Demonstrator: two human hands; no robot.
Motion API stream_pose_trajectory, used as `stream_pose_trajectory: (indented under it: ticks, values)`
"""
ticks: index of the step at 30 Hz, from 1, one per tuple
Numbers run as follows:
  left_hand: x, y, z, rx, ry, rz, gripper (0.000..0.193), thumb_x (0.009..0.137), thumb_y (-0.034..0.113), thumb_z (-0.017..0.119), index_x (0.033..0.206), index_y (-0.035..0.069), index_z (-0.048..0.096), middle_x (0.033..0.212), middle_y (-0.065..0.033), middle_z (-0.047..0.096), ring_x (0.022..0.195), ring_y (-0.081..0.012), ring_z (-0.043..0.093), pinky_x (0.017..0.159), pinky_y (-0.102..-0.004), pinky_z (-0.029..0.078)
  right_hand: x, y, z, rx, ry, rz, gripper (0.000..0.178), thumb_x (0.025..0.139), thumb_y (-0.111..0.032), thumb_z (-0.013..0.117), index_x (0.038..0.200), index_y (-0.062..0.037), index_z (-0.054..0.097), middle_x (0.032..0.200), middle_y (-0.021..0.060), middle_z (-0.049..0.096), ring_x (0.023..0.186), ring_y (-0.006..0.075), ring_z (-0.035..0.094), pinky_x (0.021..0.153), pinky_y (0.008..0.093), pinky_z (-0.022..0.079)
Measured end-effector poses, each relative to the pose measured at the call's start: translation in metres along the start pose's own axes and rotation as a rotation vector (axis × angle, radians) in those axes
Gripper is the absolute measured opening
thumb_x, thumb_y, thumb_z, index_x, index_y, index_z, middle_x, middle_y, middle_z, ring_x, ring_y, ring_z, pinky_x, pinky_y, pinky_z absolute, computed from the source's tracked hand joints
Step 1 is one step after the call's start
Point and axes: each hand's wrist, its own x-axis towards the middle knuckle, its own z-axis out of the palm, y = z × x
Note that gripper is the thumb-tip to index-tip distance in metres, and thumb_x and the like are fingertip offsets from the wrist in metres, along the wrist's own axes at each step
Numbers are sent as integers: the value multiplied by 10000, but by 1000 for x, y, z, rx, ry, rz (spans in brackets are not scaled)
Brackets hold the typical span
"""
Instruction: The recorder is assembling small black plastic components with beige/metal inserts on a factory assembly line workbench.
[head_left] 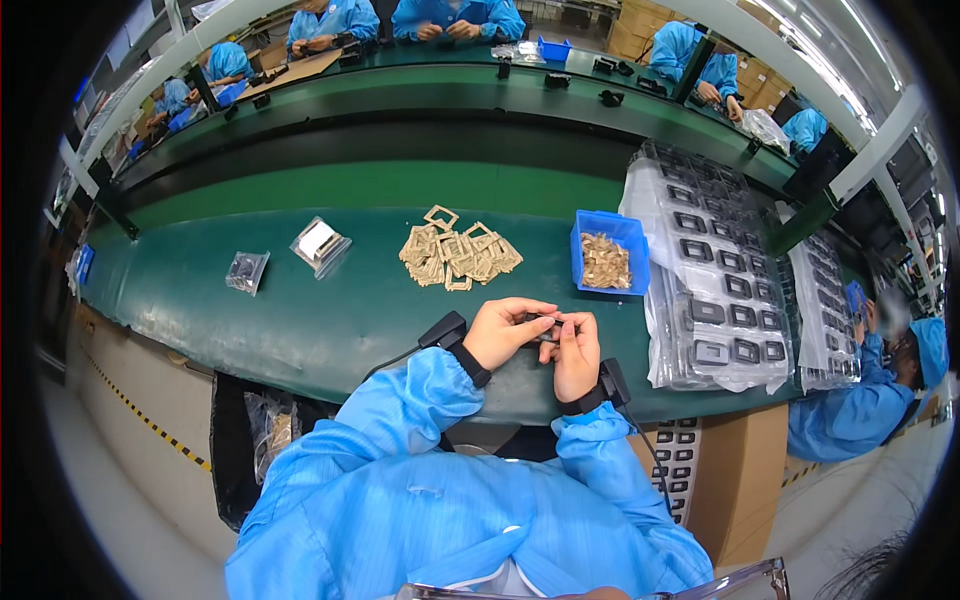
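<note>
Obs.: L grip (497,335) and R grip (576,357) meet over near edge of desk (340,315), fingertips pinched on a small dark part (551,335). Part sits btwn both grips, mostly hidden by fingers; shape & underside n/d. Whether it's one pc or two: can't tell. Each wrist, just behind its grip, has a dark strap w/ boxy module; cables run off, partly lost against sleeves (400,400). Fwd-L of grips, near: heap of tan frames (460,255), overlapping, so lower pcs hidden & qty can't be counted. Fwd-R, near: blue bin (610,222) w/ small tan pcs (605,265), too small to ID singly. Farther R: stacked clear trays (735,288) of dark frames; lower layers obscured, and a 2nd stack (825,310) is partly behind the green post (806,225). Well L of grips: clear bag w/ white item (320,245), then smaller bag w/ dark contents (246,271), contents unclear. Below-R of grips: carton (742,480), partly covered by R sleeve & desk edge. Below-L: black container (230,450) w/ clear bags, part-hidden by L sleeve. Far ahead, blue-clad co-workers (455,18) cut off at top; their handwork too small to read.
</note>
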Motion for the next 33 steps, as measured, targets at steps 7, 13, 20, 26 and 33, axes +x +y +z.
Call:
stream_pose_trajectory:
  ticks: [7, 13, 20, 26, 33]
  values:
    - [1, -1, -1, 61, 11, 5, 192, 941, 32, 655, 1111, -50, 691, 1015, -130, 726, 877, -148, 684, 767, -287, 583, 1, 2, -1, -53, 19, -26, 188, 1066, -232, 460, 1066, -45, 479, 841, 44, 515, 561, 101, 536, 509, 217, 458]
    - [1, -7, 4, 192, 52, 63, 147, 948, 68, 655, 1040, -32, 710, 978, -91, 732, 862, -126, 683, 752, -277, 566, 0, 0, 0, -93, 83, 1, 235, 1074, -283, 433, 1061, -54, 486, 808, 42, 508, 519, 113, 528, 467, 214, 447]
    - [-7, -2, 14, 955, 204, 599, 130, 829, 154, 773, 854, 42, 710, 768, -89, 683, 687, -210, 659, 603, -311, 498, -5, -7, -3, -32, 66, 60, 319, 1079, -319, 411, 1088, -29, 544, 801, 52, 544, 495, 112, 540, 444, 210, 439]
    - [-10, 14, 21, 1123, 311, 706, 247, 800, 210, 795, 728, 70, 605, 658, -72, 602, 612, -265, 600, 544, -376, 447, -6, -15, -1, -70, -67, 46, 257, 1050, -254, 506, 1145, -21, 561, 897, 71, 620, 558, 103, 571, 507, 202, 441]
    - [-2, 3, 9, 986, 384, 449, 204, 918, 160, 666, 789, 31, 573, 733, -117, 606, 711, -295, 598, 627, -388, 456, 7, 11, -8, -269, -65, -76, 209, 991, -52, 573, 1190, -17, 522, 995, 56, 666, 836, 86, 638, 739, 222, 510]
